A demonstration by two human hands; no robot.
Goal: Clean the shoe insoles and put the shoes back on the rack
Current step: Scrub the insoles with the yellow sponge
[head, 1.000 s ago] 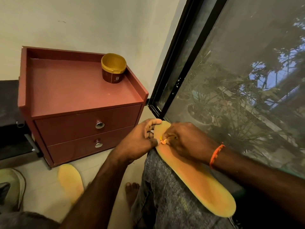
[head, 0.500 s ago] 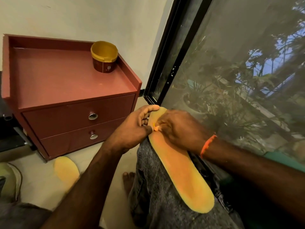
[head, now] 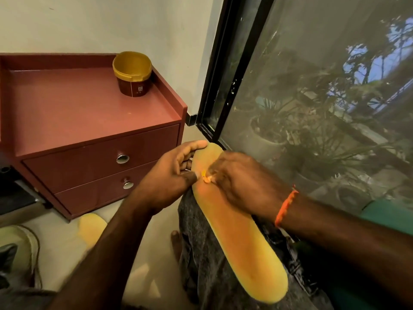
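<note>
- The orange insole [head: 237,231] lies along the person's jeans-clad knee [head: 201,253], toe end under both hands
- The left hand [head: 172,177] steadies that end, fingers [head: 196,145] stretched along the far edge and thumb pressing the near edge; keep this hold firm so the foam does not slide
- The right hand [head: 239,182] has its fingers curled, pinching a small orange scrap [head: 206,178] against the surface, just beside the left thumb
- Best to pick or rub in short strokes, working heelward
- A second insole [head: 91,227] waits on the floor, well left of the fingers, near the shoe [head: 20,249]
</note>
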